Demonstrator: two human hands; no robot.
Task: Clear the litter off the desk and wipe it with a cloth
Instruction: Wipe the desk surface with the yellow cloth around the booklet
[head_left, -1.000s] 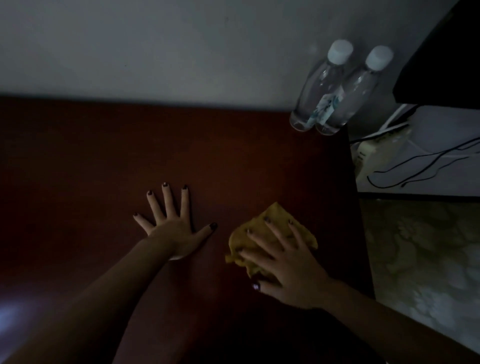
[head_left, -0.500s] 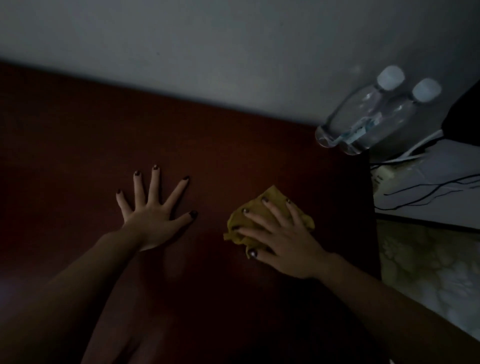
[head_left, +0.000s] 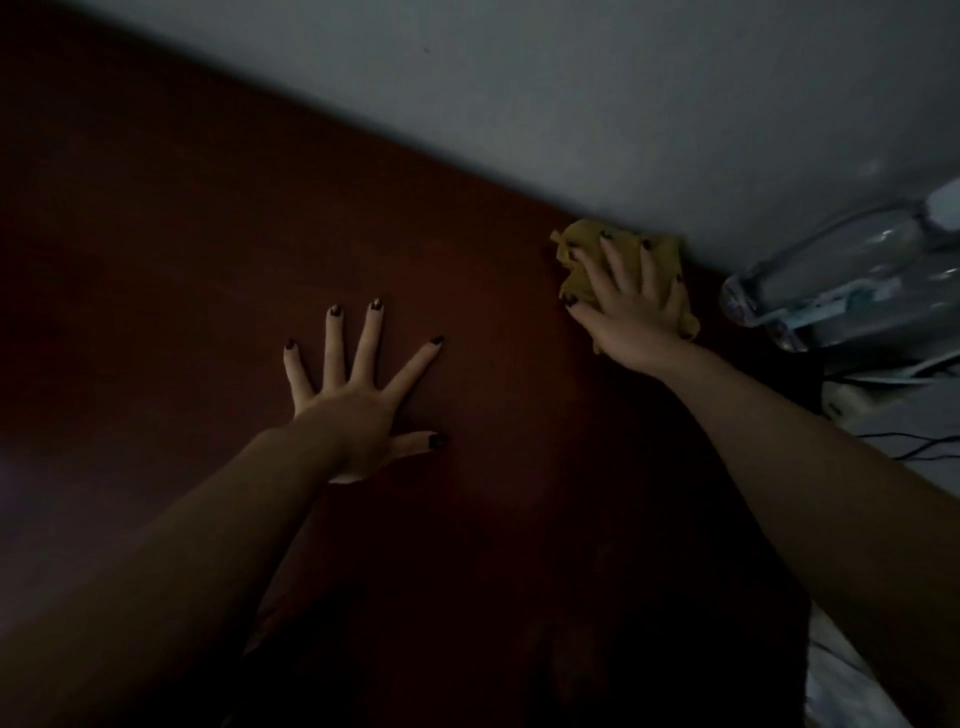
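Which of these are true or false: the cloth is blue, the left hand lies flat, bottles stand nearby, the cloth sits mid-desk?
1. The crumpled cloth is blue. False: it is yellow.
2. The left hand lies flat, fingers spread, on the dark red-brown wooden desk. True.
3. Clear plastic bottles stand right of the cloth. True.
4. The right hand presses the cloth mid-desk. False: it is at the back edge, by the pale wall.

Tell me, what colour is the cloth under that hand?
Yellow: the cloth under the right hand shows mustard yellow in the dim head view.
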